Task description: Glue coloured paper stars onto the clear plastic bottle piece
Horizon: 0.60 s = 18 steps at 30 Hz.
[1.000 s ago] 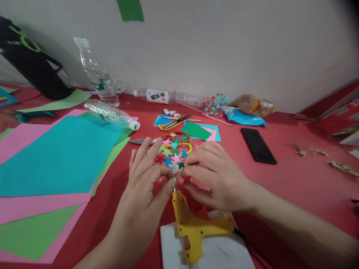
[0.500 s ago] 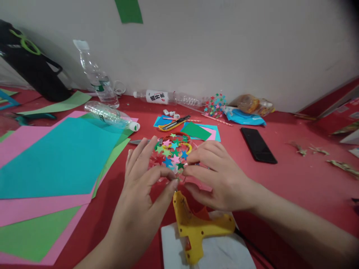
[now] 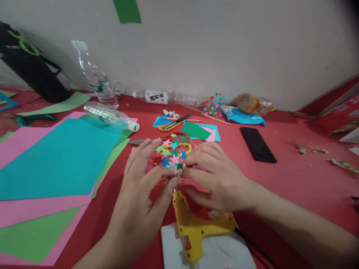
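Several coloured paper stars (image 3: 174, 158) lie in a cluster between my hands, with a yellow ring (image 3: 188, 148) and a red one around them. My left hand (image 3: 146, 194) pinches thumb and index finger together beside the cluster's near edge; whatever is between the tips is too small to name. On the right, my right hand (image 3: 218, 175) has its fingers bent over the stars' right side, and what its fingertips touch is hidden. Just below the fingertips, a yellow glue gun (image 3: 196, 229) lies on a white block (image 3: 221, 254), its metal nozzle pointing up toward them.
Scissors (image 3: 137, 142) and a yellow cutter (image 3: 174, 123) lie behind the hands. Coloured paper sheets (image 3: 61, 160) spread at left, a plastic bottle (image 3: 108, 116) on top. A phone (image 3: 258, 144) lies at right. Bottles, a star bundle (image 3: 215, 104) and a blue packet (image 3: 245, 116) line the wall.
My right hand has shifted slightly left, its index fingertip nearer my left fingertips. The pinch of my left hand remains, and the glue gun has stayed in place.
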### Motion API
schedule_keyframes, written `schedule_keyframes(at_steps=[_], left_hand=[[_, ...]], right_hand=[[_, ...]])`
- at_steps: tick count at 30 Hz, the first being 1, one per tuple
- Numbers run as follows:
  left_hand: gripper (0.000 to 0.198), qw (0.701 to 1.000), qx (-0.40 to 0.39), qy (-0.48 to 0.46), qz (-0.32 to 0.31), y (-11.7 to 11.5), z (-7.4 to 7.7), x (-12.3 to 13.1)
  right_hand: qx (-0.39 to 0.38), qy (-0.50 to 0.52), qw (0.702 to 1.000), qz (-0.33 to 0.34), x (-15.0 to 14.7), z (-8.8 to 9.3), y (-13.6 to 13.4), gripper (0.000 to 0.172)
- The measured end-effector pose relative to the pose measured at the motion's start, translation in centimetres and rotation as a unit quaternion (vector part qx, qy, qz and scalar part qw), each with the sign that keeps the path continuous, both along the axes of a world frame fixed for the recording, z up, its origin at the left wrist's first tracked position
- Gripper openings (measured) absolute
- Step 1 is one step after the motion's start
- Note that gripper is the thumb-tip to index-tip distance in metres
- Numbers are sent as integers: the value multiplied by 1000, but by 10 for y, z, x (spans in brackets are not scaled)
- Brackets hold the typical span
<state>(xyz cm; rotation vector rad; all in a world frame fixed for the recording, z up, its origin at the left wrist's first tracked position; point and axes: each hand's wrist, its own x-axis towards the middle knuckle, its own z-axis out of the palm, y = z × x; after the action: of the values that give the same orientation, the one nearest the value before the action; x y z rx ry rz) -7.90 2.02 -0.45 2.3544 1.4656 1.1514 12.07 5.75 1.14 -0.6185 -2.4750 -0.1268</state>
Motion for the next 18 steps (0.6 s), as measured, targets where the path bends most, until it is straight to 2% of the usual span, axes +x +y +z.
schedule_keyframes(at_steps=[10,18], left_hand=[[11,1000,-12,-14,-9,1,-2,0],[10,1000,8,-1,-6,4,-2,0]], right_hand=[[14,1,1000,-14,-5,-9,-2,10],[-3,-15,999,-39,0,-1,0,15]])
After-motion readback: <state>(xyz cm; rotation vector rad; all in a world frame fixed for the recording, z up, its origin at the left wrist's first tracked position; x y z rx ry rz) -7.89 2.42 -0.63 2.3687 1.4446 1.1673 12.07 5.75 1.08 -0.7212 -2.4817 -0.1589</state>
